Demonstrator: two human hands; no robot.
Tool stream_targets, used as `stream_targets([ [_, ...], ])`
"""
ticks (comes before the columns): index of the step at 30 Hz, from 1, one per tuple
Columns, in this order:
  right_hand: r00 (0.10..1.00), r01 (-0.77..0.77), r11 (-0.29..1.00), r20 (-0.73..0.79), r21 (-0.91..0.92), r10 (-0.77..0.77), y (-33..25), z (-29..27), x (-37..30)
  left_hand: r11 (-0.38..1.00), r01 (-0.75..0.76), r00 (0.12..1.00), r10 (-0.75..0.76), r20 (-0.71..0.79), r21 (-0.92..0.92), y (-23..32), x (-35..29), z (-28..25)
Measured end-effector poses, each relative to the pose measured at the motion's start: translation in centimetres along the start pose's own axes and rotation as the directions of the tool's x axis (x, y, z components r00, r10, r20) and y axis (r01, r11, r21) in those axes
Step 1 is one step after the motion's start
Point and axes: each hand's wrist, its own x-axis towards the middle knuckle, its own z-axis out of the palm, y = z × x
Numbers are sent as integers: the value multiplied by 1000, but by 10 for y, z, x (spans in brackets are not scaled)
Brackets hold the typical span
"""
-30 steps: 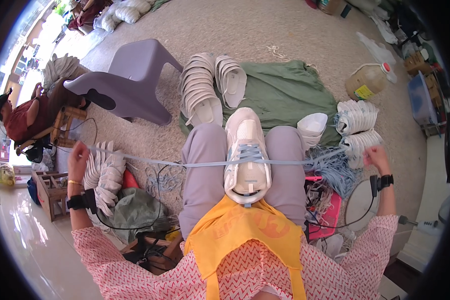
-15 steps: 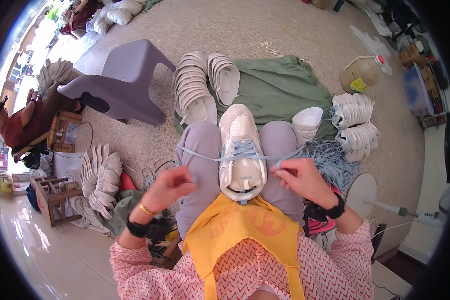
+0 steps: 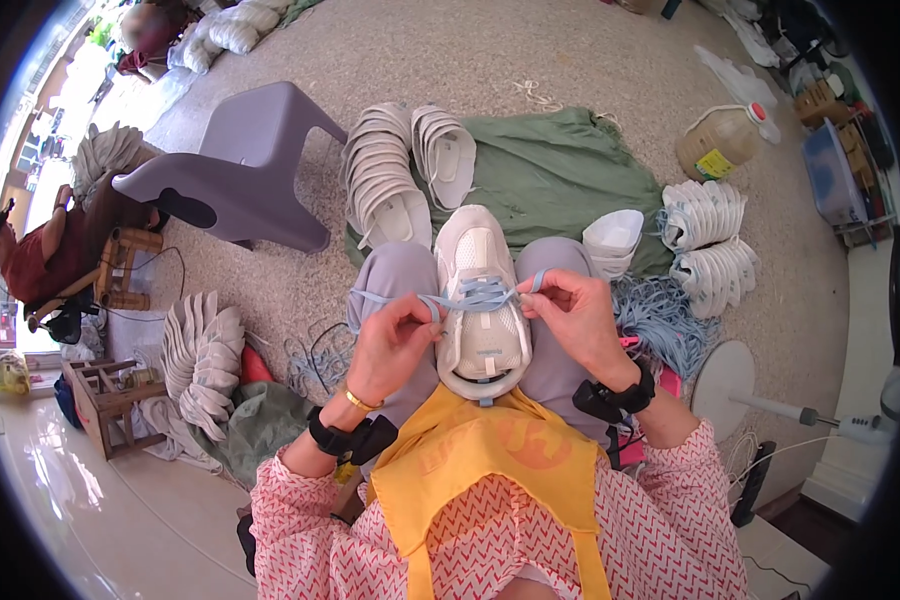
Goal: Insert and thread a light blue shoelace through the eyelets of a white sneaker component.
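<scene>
A white and pale beige sneaker (image 3: 484,345) rests between my knees, toe pointing away from me. Blue shoelace (image 3: 485,294) crosses its tongue in several rows, with an end running out to each side. On the left of the shoe, my left hand (image 3: 392,345) is closed in a pinch on the lace near the eyelets. My right hand (image 3: 575,315) pinches the lace at the other side, and a loop of it rises over the index finger. The exact fingertip grip is partly hidden on both hands.
Nested shoe uppers (image 3: 380,180) lie on a green cloth (image 3: 560,160); more uppers (image 3: 710,245) stack at right beside a heap of blue laces (image 3: 665,325). A purple-grey chair (image 3: 250,150) stands at far left, near a seated person (image 3: 40,255). A plastic jug (image 3: 720,145) stands far right.
Both hands have come in to the shoe's sides from farther out. The left fingers now hold lace, and the strand that stretched straight across the shoe is drawn in with loops at the hands.
</scene>
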Motion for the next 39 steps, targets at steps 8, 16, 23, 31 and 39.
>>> stream_targets([
  [8, 997, 72, 977, -20, -202, -78, 2, 7, 1, 992, -85, 995, 80, -59, -94, -3, 11, 8],
  [16, 961, 238, 877, -31, -418, -276, -5, 7, -5, 946, -118, 987, 78, -142, -300, -5, 16, 25],
  [23, 968, 239, 842, 54, -484, -245, -20, 12, -16, 969, -155, 974, 117, -195, -194, -10, 15, 28],
  [31, 973, 227, 769, 110, -597, -201, -20, 15, -15, 952, -165, 960, 216, -180, 260, 7, 13, 33],
  [39, 906, 420, 429, 344, -800, -245, -32, 23, -21, 867, -186, 905, 334, -264, 462, 25, 11, 40],
])
